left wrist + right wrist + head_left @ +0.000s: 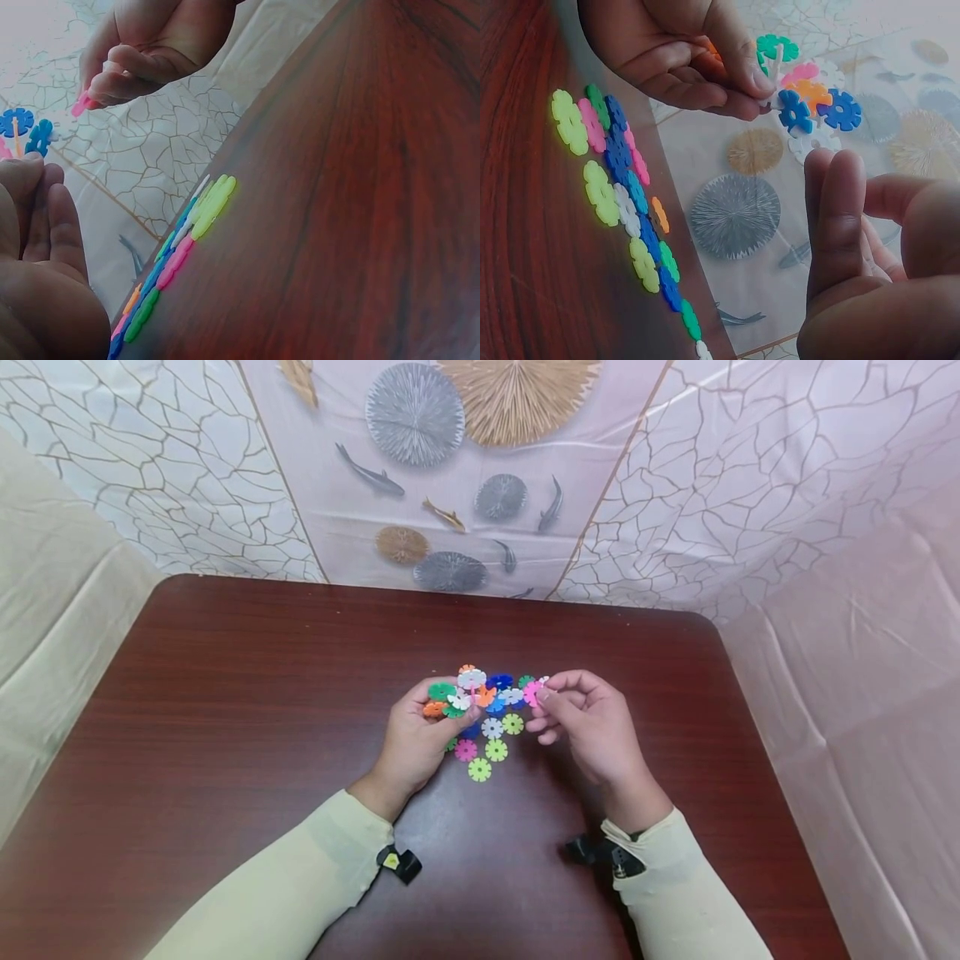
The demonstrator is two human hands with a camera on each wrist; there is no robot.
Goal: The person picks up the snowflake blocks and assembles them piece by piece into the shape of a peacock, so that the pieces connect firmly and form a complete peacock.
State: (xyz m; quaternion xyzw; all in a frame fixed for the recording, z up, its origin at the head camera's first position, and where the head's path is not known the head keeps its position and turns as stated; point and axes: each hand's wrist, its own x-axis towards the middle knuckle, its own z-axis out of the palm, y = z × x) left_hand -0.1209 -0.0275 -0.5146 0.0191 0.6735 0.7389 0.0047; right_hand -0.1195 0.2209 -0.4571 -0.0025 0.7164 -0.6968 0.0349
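Observation:
My left hand point(411, 737) holds up a joined cluster of plastic snowflake discs, gripping it between thumb and fingers. White point(472, 679), green point(442, 692) and orange point(810, 94) discs show in it, and blue discs point(843, 111) stick out at its edge in the right wrist view. To the right, my right hand point(600, 727) pinches a single pink snowflake disc point(532, 694) between thumb and index finger. In the left wrist view that pink disc point(79, 103) is a small distance from the cluster's blue disc point(39, 138). My right fingers hide the pink disc in the right wrist view.
Loose snowflake discs lie flat on the dark red wooden table point(247, 735) below the hands, among them yellow-green point(480, 769), pink point(466, 750) and white point(492, 727) ones. Patterned cloth point(450, 502) hangs behind the table's far edge, with plain cloth at both sides.

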